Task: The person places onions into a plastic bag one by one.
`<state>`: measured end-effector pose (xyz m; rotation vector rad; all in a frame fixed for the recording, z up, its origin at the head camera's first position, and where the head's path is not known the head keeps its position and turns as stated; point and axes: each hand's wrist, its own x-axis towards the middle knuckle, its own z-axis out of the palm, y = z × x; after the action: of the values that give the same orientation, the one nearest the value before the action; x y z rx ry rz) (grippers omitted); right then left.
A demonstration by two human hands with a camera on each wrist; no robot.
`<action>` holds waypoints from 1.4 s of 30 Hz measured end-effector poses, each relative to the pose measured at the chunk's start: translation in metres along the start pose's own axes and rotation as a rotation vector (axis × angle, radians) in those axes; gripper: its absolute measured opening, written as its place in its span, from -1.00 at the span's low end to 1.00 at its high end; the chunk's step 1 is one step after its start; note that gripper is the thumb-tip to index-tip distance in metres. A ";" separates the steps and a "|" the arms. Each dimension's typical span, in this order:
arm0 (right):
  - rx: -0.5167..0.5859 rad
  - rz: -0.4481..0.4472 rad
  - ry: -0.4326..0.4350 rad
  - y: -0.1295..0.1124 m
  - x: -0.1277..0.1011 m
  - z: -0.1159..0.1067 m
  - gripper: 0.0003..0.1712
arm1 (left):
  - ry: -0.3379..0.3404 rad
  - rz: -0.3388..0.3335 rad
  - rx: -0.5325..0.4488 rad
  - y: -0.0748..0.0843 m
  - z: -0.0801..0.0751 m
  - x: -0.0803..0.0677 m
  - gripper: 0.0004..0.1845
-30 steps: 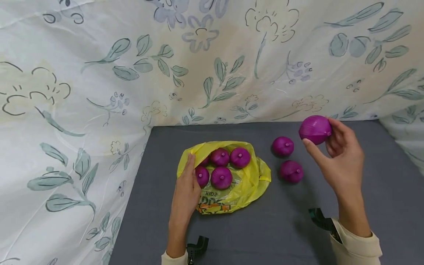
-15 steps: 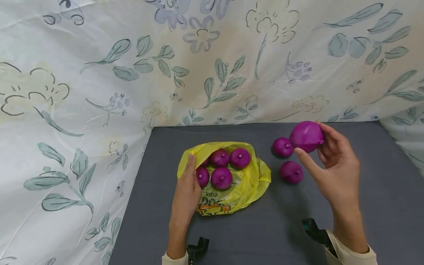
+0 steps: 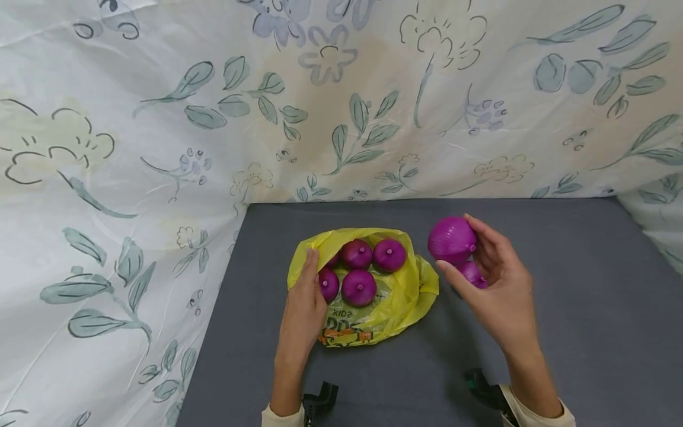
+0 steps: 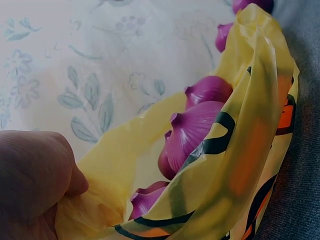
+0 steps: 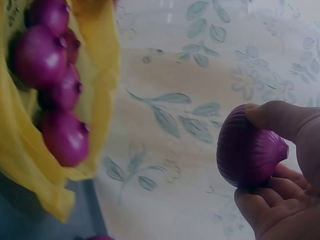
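One grey surface [image 3: 395, 379]. One yellow bag [image 3: 393, 308], on it. Left hand [image 3: 302, 311], grip clamped on the bag's rim. Right hand [image 3: 498, 293], grip clamped on a raised onion [image 3: 451, 240] beside the bag. Bagged purple onions [image 3: 358, 288]: I see five.

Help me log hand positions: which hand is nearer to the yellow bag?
Left: the left hand holds the yellow bag at its left edge; the right hand, holding a purple onion, is apart from the bag, to its right.
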<state>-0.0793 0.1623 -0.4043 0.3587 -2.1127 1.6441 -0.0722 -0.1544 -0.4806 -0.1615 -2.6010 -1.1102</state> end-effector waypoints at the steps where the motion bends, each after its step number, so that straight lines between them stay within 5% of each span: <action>1: 0.000 0.009 -0.013 0.001 -0.001 0.003 0.07 | 0.002 0.000 0.000 0.000 0.000 0.000 -0.38; 29: -0.090 0.076 -0.228 0.060 -0.034 0.063 -0.07 | 0.007 0.007 -0.005 0.002 0.001 0.001 -0.38; 42: -0.356 0.087 -0.243 0.076 -0.043 0.081 -0.07 | 0.000 0.000 -0.013 0.000 -0.001 0.001 -0.39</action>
<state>-0.0914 0.1011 -0.5055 0.3702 -2.5780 1.2832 -0.0729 -0.1555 -0.4796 -0.1650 -2.5946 -1.1274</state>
